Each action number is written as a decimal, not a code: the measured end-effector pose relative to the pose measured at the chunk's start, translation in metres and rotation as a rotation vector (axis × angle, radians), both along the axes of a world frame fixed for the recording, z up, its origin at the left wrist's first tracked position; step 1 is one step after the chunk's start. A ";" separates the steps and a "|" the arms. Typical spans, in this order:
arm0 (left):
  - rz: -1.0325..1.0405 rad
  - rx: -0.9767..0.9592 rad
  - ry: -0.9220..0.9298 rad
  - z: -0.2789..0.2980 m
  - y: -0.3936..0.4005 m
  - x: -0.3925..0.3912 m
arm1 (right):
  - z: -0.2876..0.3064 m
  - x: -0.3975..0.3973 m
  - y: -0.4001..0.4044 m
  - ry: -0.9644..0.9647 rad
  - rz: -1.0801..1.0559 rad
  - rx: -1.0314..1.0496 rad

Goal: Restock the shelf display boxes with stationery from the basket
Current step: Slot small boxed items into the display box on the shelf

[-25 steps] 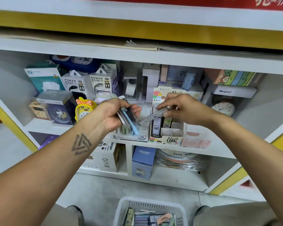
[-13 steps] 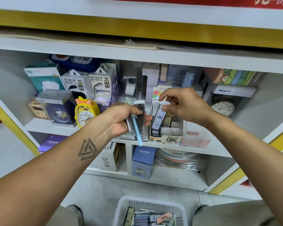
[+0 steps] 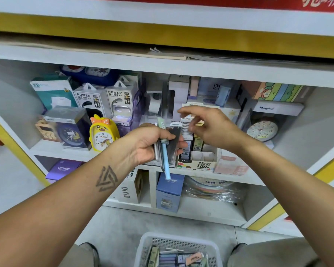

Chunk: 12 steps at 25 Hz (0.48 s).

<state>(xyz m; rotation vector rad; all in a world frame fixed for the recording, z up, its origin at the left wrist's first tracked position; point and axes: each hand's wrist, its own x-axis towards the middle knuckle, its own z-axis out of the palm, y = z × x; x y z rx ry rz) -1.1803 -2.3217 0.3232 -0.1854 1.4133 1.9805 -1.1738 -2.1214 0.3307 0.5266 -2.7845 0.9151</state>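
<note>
Several lead cases and a blue pen (image 3: 165, 157) are gripped by the left hand (image 3: 148, 145) before the shelf's front edge. The right hand (image 3: 210, 128), fingers loose and empty, hovers over the display box (image 3: 199, 164); another case is probably to be taken next and slotted in, with more stock waiting in the basket (image 3: 178, 244).

A shop: shelf (image 3: 181, 73) of boxed power banks (image 3: 89, 101), clocks (image 3: 102, 135), stationery.
</note>
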 end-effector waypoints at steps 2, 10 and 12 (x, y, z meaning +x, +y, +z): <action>-0.034 0.020 -0.006 0.002 0.001 0.001 | -0.002 0.001 -0.004 -0.090 0.098 -0.041; 0.108 0.024 -0.069 0.002 -0.010 -0.009 | 0.009 0.001 0.015 -0.136 0.134 -0.069; 0.204 -0.006 -0.068 0.000 -0.014 -0.015 | 0.010 0.003 0.020 -0.155 0.091 -0.136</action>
